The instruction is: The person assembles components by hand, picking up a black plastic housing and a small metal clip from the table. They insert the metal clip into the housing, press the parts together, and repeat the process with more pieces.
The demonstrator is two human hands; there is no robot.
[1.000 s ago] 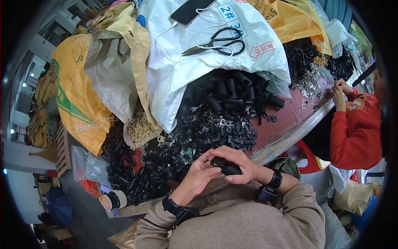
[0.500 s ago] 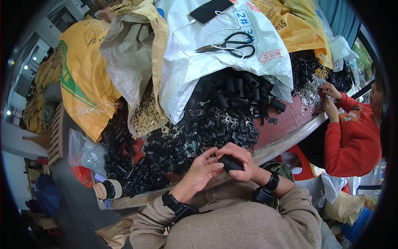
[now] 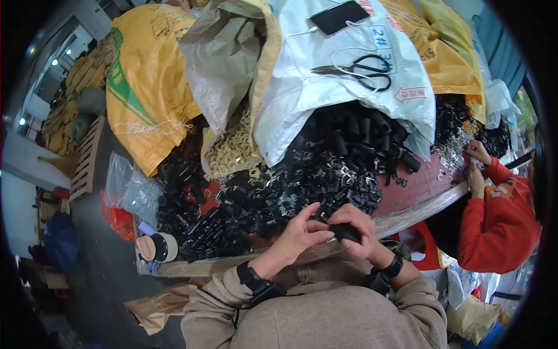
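Watching from afar, I am taking the white sack (image 3: 302,110) as my landmark. On its near side, beyond the heap of loose black parts (image 3: 279,200), the right hand (image 3: 366,235) is gripping a black piece (image 3: 347,232), its fingers curling over the top and its thumb bracing underneath. The left hand (image 3: 295,237) is keeping its index finger lifted and spread, while its thumb and another finger are reaching close to the piece's left end; I cannot tell whether they are pinching anything small.

I am judging the piece to be light, stiff plastic, smooth enough to be turning or slipping under a fingertip, and not easily broken. I would be holding it around its rounded middle, thumb opposite fingers, leaving the ends uncovered.

Compared with a second ago, the right fingers are hiding more of the piece; back then its long side was showing and the left fingers were lying close along its end. Now the left index is standing further away from it. The view is shifting too: the white sack is sitting further right in the picture, with the phone (image 3: 339,17) and scissors (image 3: 360,72) still lying on it.
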